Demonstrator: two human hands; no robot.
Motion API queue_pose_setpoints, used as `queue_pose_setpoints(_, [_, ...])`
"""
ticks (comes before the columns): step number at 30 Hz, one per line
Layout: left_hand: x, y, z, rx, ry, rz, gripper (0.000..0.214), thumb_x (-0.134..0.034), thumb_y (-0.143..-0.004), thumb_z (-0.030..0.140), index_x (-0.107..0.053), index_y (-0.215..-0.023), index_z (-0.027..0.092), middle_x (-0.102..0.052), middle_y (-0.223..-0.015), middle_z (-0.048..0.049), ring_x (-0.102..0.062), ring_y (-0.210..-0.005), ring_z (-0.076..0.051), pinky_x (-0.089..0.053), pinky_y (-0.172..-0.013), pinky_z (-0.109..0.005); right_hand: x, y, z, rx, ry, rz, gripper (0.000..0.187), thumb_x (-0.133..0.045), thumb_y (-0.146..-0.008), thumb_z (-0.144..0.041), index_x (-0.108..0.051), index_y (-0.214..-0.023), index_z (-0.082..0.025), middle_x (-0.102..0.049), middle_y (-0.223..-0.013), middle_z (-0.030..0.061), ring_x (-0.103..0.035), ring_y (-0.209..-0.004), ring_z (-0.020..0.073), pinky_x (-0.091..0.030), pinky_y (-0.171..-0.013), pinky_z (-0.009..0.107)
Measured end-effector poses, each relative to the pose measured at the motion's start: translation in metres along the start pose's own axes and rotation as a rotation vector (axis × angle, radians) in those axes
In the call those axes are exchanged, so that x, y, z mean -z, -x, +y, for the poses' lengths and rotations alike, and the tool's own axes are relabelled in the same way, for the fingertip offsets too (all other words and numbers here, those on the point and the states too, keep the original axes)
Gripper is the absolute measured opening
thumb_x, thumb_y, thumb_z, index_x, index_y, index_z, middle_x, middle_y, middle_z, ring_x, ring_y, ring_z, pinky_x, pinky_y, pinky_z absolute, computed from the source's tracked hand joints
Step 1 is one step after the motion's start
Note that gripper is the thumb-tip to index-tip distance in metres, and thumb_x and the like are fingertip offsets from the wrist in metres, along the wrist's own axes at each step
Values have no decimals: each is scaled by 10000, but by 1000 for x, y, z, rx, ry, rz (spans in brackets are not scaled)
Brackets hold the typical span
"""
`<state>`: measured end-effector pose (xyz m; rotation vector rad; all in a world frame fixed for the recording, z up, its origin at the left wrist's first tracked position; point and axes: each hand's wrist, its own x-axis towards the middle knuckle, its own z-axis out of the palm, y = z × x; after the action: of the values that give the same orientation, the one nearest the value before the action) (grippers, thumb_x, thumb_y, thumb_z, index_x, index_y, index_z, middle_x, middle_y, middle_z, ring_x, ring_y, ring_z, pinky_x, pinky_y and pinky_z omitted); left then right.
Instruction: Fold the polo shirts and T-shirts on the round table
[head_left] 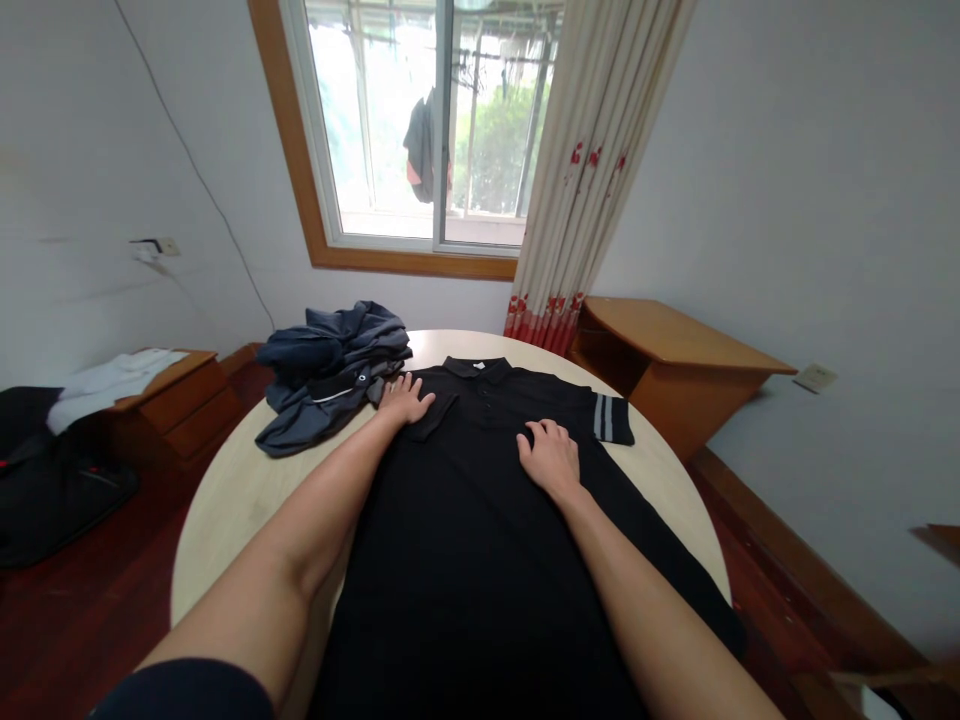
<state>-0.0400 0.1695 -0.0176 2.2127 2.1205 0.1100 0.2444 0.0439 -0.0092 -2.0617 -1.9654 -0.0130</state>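
Note:
A black polo shirt [480,500] lies spread on a round pale table [240,510], its collar toward the window. The sleeve on the right is stretched outward and shows grey stripes at its cuff; the left sleeve is folded in over the shirt. My left hand [406,399] rests with fingers spread at the left shoulder, beside the folded sleeve. On the right side of the chest lies my right hand [551,457], palm down, its fingers loosely apart. Neither hand grips the cloth.
A heap of dark grey-blue clothes [330,370] sits at the table's back left, close to my left hand. Beyond the table are a wooden desk [675,340] on the right, a curtain [577,180], and a low wooden cabinet [180,405] on the left.

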Motion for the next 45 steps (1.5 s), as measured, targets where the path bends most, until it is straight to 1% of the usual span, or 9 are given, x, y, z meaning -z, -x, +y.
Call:
queue_pose_setpoints(8, [-6,49,24,-124,-11,-23,730,-158,-1021,522,-307,-1574,69,-207,-1661,-163,-167,-1547,-287,-162,-1235,-474,-1,-1,2,2,-2,12,477,-424,-997,-393,-605,-1373,-162,-543,-1404,145,-468,-1292,305,-377,-1064,433])
queue_pose_setpoints(11, [2,60,20,-176,-60,102,690,-214,-1024,506,-367,-1553,91,-232,-1656,-156,-166,-1547,-289,-108,-1243,-489,0,0,1,1,-4,11,480,-423,-1000,-394,-600,-1379,-159,-546,-1407,144,-471,-1291,303,-381,-1061,428])
queue_pose_setpoints(16, [41,51,-12,-152,-143,414,661,-372,-979,579,-464,-1513,202,-230,-1668,-99,-48,-1549,-380,89,-1200,-625,1,0,1,-5,3,6,476,-432,-997,-396,-601,-1377,-164,-550,-1406,143,-480,-1279,300,-384,-1053,419])
queue_pose_setpoints(22, [44,49,-62,-138,-213,353,588,-415,-979,462,-405,-1544,302,-164,-1688,-33,9,-1557,-347,96,-1174,-684,2,1,2,5,-13,7,472,-430,-997,-395,-603,-1372,-167,-547,-1404,145,-481,-1276,292,-372,-1060,409])
queue_pose_setpoints(29, [32,62,-87,-223,-189,367,569,-371,-993,401,-385,-1556,318,-138,-1692,-7,11,-1562,-309,71,-1196,-651,0,0,4,9,-15,7,471,-429,-997,-395,-606,-1366,-162,-553,-1395,140,-483,-1272,290,-374,-1063,410])
queue_pose_setpoints(32, [40,64,-73,-225,-131,408,550,-353,-995,372,-425,-1534,289,-187,-1683,-30,-44,-1558,-337,95,-1185,-667,0,0,3,7,-18,18,467,-436,-993,-393,-612,-1357,-160,-554,-1391,141,-476,-1278,293,-375,-1065,415])
queue_pose_setpoints(35, [37,69,-35,-204,-67,405,529,-308,-1014,378,-477,-1496,246,-290,-1651,-60,-150,-1545,-329,52,-1210,-637,0,0,3,1,-21,16,465,-433,-994,-397,-615,-1353,-166,-550,-1395,144,-475,-1282,295,-378,-1062,416])
queue_pose_setpoints(39, [13,77,17,-147,35,107,613,-275,-1015,486,-447,-1512,171,-321,-1627,-133,-270,-1512,-328,-207,-1200,-590,0,0,4,1,-22,4,472,-420,-999,-407,-610,-1361,-170,-548,-1406,140,-473,-1291,293,-374,-1072,416])
queue_pose_setpoints(45, [-5,69,16,-109,60,-6,677,-204,-1013,532,-313,-1585,187,-177,-1675,-92,-124,-1556,-279,-168,-1223,-560,-1,3,6,10,-24,-10,499,-412,-1008,-417,-578,-1407,-167,-515,-1468,132,-442,-1350,282,-333,-1123,407])
